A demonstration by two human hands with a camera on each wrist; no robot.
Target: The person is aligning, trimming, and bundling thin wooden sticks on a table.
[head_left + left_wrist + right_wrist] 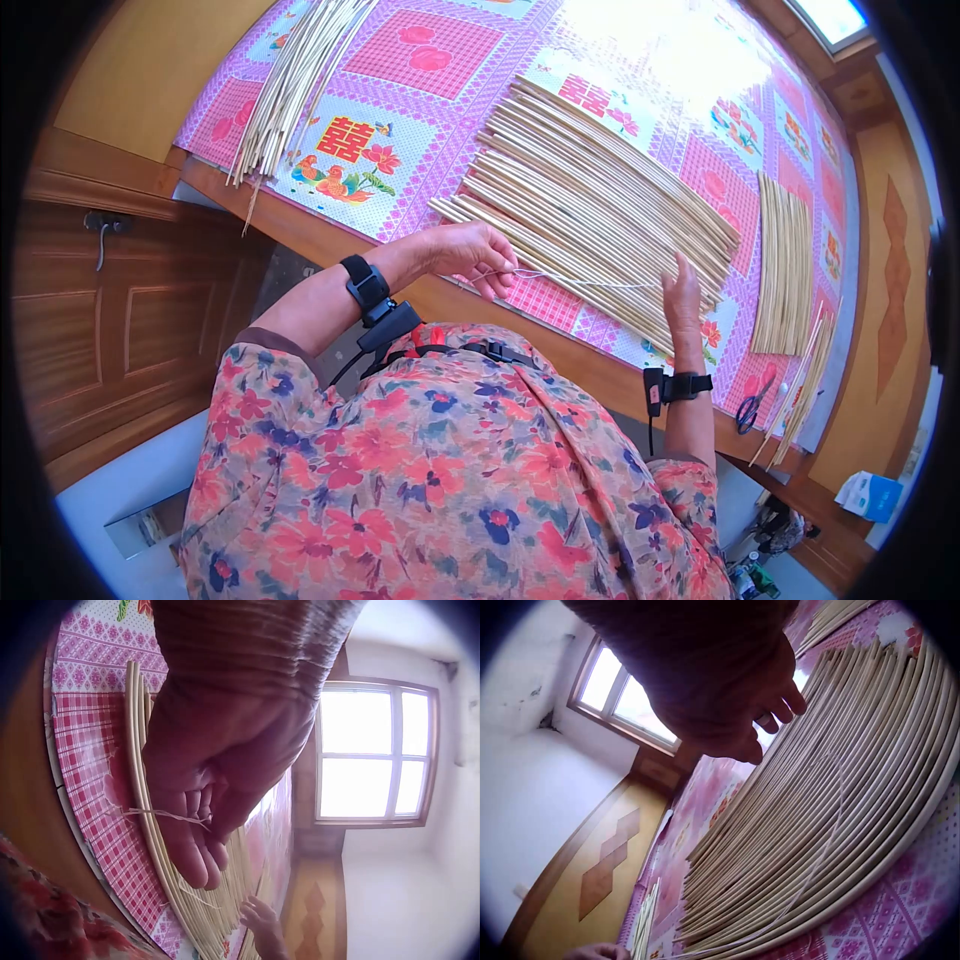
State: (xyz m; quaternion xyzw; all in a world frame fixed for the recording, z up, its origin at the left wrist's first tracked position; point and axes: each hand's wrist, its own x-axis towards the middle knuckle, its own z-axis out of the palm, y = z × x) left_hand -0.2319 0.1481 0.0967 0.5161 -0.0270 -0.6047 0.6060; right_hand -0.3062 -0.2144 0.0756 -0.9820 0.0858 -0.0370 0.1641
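My left hand (474,258) pinches a thin white string (169,815) between thumb and fingertips, at the near left edge of a wide row of thin sticks (600,180). From there the string runs right along the near sticks toward my right hand (683,300). The right hand (727,697) is over the right part of the row with its fingers extended and apart; nothing shows gripped in it. In the right wrist view, a length of string (832,832) lies loosely curved across the sticks.
A loose bundle of sticks (300,85) lies at the table's left. To the right are a shorter row of sticks (783,265), a few thin sticks (803,390) and dark-handled scissors (750,408). The table's wooden edge (450,305) runs in front of the body.
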